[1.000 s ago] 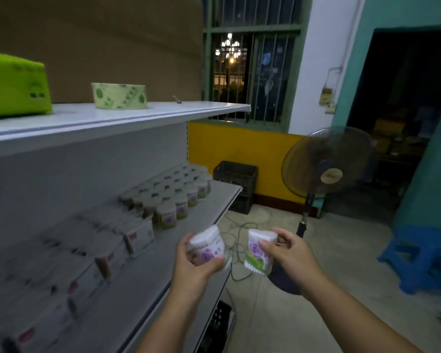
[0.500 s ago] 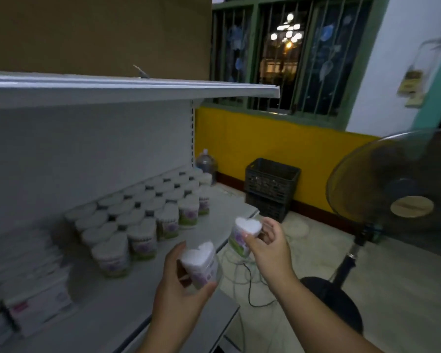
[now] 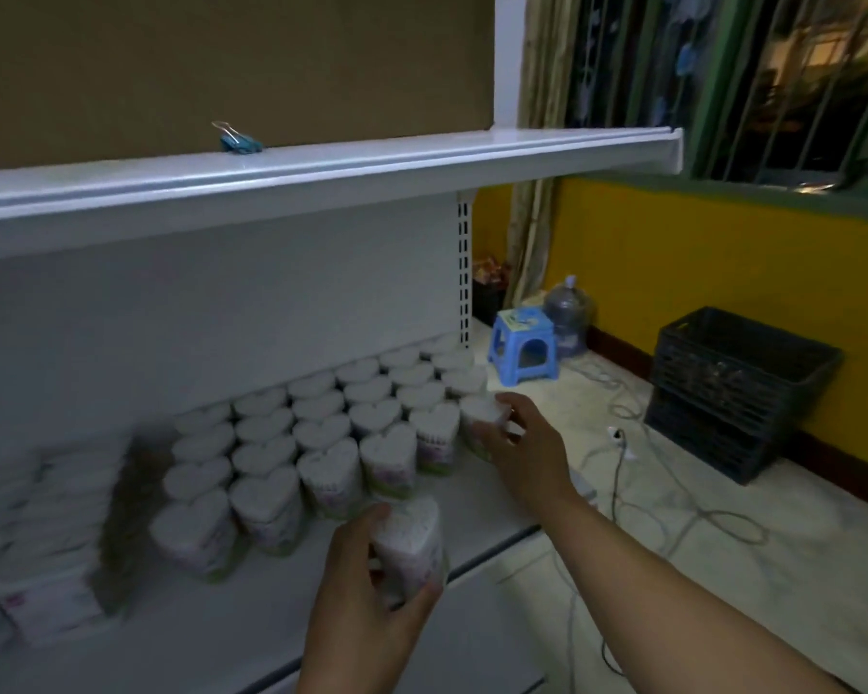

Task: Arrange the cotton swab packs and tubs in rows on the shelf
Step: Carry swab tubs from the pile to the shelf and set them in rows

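Note:
Several heart-shaped cotton swab tubs stand in rows on the white shelf. My left hand grips one heart-shaped tub near the shelf's front edge, in front of the rows. My right hand holds another tub at the right end of the front row, set against its neighbours. Boxed swab packs lie blurred at the left of the shelf.
An upper shelf overhangs the rows, with a blue binder clip on it. On the floor to the right are a blue stool, a water bottle, a black crate and loose cables.
I have moved closer to the shelf. Both hands carried their tubs from mid-air in to the shelf: the right to the end of the front row, the left down near the front edge.

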